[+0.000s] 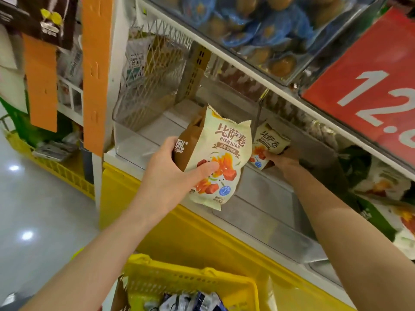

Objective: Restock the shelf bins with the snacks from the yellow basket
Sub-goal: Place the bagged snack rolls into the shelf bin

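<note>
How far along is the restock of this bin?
Early. Done: little to show; the clear bin looks mostly bare inside. In hand: the right hand holds a second packet deep in that bin, and the left hand holds a Bisajuan packet at its front. Left: the yellow basket below holds more wrapped snacks.
</note>
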A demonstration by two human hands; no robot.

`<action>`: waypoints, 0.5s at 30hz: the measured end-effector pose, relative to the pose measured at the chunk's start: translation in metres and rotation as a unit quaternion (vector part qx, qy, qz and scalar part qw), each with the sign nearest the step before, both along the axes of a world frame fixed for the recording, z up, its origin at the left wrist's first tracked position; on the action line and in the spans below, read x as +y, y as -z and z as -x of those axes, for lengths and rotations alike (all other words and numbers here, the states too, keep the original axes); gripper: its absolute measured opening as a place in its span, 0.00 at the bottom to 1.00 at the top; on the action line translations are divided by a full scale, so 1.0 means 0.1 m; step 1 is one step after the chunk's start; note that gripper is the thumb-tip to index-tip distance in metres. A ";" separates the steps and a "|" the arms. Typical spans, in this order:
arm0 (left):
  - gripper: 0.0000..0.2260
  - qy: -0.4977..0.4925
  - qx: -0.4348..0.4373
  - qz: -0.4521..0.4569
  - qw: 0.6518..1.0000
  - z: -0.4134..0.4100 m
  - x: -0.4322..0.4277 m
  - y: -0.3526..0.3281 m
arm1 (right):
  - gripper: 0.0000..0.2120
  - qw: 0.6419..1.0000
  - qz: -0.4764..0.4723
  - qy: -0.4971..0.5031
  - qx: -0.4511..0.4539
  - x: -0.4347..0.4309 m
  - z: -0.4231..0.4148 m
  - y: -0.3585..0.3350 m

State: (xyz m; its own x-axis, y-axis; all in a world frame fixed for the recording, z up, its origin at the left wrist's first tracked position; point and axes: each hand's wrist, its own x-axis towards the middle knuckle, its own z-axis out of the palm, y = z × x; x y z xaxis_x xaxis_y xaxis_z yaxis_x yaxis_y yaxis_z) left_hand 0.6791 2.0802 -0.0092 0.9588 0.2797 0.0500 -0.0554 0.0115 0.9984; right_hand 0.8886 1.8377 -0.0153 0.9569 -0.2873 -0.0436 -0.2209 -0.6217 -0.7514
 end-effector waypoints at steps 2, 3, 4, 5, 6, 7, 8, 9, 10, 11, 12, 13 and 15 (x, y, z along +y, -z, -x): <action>0.18 -0.001 0.003 -0.004 1.000 -0.02 0.00 0.01 | 0.24 1.000 0.019 0.006 -0.013 -0.03 -0.05 0.04; 0.18 -0.001 0.004 -0.004 1.000 -0.03 0.00 0.02 | 0.22 1.000 0.018 0.007 -0.024 -0.04 -0.08 0.05; 0.18 0.000 0.005 -0.002 1.000 -0.03 0.00 0.02 | 0.21 0.999 0.016 0.007 -0.032 -0.05 -0.10 0.06; 0.19 0.002 0.005 0.003 1.000 -0.03 0.00 0.02 | 0.20 0.999 0.026 0.003 -0.032 -0.06 -0.11 0.08; 0.20 0.005 0.004 0.009 1.000 -0.03 0.01 0.01 | 0.20 0.999 0.048 -0.003 -0.022 -0.07 -0.12 0.09; 0.21 0.008 0.003 0.013 1.000 -0.03 0.01 0.01 | 0.20 0.998 0.069 -0.010 -0.005 -0.08 -0.11 0.10; 0.23 0.011 0.002 0.013 1.000 -0.02 0.02 0.00 | 0.20 0.997 0.078 -0.019 0.015 -0.09 -0.10 0.10; 0.24 0.012 0.001 0.013 1.000 -0.01 0.03 0.00 | 0.21 0.996 0.074 -0.030 0.029 -0.10 -0.08 0.10; 0.24 0.012 0.001 0.012 1.000 0.00 0.04 0.00 | 0.21 0.997 0.062 -0.035 0.032 -0.10 -0.06 0.11; 0.23 0.013 0.002 0.010 1.000 0.00 0.06 0.00 | 0.21 0.998 0.052 -0.037 0.029 -0.07 -0.05 0.10; 0.23 0.018 0.002 0.002 1.000 0.01 0.06 0.00 | 0.21 0.998 0.044 -0.030 0.022 -0.06 0.02 0.06; 0.22 0.021 0.003 -0.007 1.000 0.02 0.06 0.00 | 0.21 0.999 0.041 -0.024 0.015 -0.02 0.11 0.01; 0.20 0.020 0.009 -0.025 0.999 0.01 0.09 0.01 | 0.23 0.999 0.030 -0.025 -0.017 0.07 0.31 -0.06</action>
